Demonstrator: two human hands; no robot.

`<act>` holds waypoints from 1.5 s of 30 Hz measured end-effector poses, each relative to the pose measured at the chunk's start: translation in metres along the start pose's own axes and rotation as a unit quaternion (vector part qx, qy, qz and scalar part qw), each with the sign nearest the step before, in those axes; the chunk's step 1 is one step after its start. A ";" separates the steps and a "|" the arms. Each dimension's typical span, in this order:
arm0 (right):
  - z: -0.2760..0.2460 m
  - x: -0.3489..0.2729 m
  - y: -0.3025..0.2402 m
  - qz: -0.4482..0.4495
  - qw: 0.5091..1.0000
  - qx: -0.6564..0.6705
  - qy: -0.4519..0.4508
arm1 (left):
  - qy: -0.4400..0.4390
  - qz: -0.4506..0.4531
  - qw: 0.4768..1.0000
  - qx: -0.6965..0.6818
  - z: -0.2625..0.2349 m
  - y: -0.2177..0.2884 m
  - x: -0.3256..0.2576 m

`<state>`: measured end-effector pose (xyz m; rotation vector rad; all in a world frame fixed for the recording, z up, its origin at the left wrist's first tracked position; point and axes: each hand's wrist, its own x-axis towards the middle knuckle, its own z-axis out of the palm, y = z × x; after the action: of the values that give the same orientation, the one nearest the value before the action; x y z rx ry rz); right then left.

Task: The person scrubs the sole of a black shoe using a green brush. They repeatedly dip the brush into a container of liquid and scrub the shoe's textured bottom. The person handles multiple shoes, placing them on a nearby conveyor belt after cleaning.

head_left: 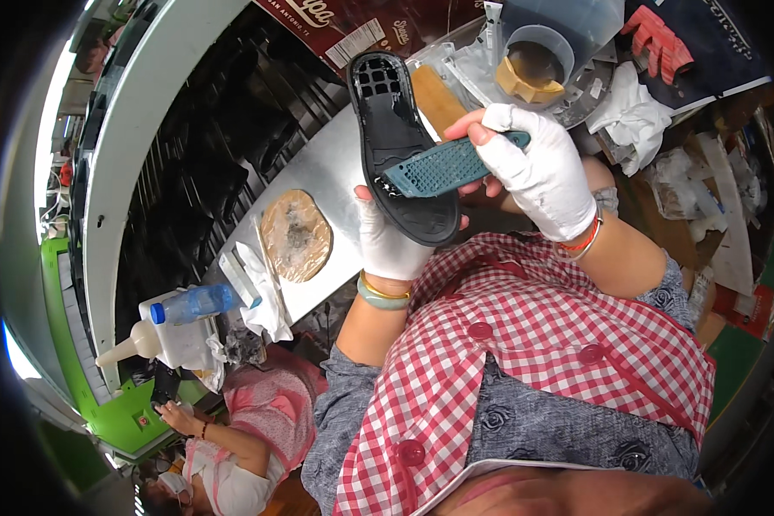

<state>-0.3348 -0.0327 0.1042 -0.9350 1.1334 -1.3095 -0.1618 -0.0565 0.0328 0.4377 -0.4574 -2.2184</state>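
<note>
**Q:** Item one, your left hand (393, 248)?
**A:** White glove, fingertips bare; you have it closed around the lower end of a black shoe sole (396, 129), thumb at one edge, fingers at the other.

**Q:** Position of that sole?
**A:** Held up in front of you above the counter (314, 181), tilted, its end with the open grid of cavities pointing away from you.

**Q:** Item two, your right hand (533, 163)?
**A:** White glove, bare fingertips; you grip a teal textured strip (447, 168) by one end. Its far end lies over the lower half of the sole; you cannot tell how firmly it presses there.

**Q:** Remaining stock, your left side?
**A:** On the counter, one round tan disc (297, 235). Beyond it, one clear bottle (198, 304), blue-capped, lying near a white bottle with a long nozzle (142, 344).

**Q:** Your upper right?
**A:** One cup of dark liquid (537, 62); one crumpled white cloth (635, 120); one red glove (660, 45).

**Q:** Lower left?
**A:** One co-worker (241, 447), masked, holding a dark object.
</note>
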 end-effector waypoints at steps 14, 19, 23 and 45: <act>0.001 0.005 0.007 -0.134 0.988 -0.013 0.081 | -0.047 -0.003 0.999 0.001 0.000 -0.010 -0.002; -0.003 0.017 -0.001 -0.144 0.985 -0.016 0.097 | -0.057 0.003 0.998 0.028 0.002 -0.012 -0.004; -0.006 0.019 -0.003 -0.125 0.988 -0.005 0.085 | -0.043 0.004 0.999 0.018 0.000 -0.014 -0.005; 0.002 -0.013 0.022 0.022 0.995 -0.014 -0.092 | 0.096 -0.023 0.995 -0.032 -0.024 -0.008 -0.001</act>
<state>-0.3267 -0.0188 0.0846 -1.0238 1.0258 -1.1503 -0.1554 -0.0552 0.0085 0.6264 -0.2743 -2.2027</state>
